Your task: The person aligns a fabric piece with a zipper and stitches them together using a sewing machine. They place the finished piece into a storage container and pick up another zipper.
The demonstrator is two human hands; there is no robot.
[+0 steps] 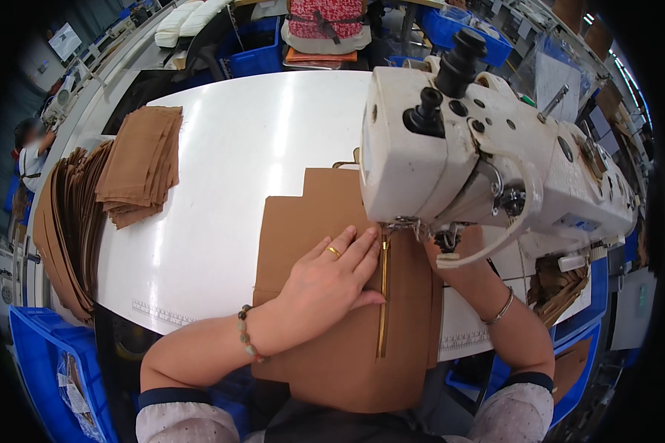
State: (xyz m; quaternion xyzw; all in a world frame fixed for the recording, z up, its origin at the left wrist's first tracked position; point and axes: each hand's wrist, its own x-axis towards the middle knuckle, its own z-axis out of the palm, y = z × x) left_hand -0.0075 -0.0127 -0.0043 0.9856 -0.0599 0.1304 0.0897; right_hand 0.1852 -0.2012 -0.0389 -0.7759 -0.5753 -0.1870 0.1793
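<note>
While a brass zipper (383, 295) runs under the needle of a white sewing machine (480, 159), the left hand (332, 273) lies flat, fingers spread, pressing the brown panel (332, 354) against the white surface (229, 184). The right hand's grip cannot be told; it is hidden behind the machine head. Judged from here, steady, even pressure just beside the zipper keeps the seam straight. Blue bins hold supplies: one (44, 347) at lower left contains clear bagged items.
</note>
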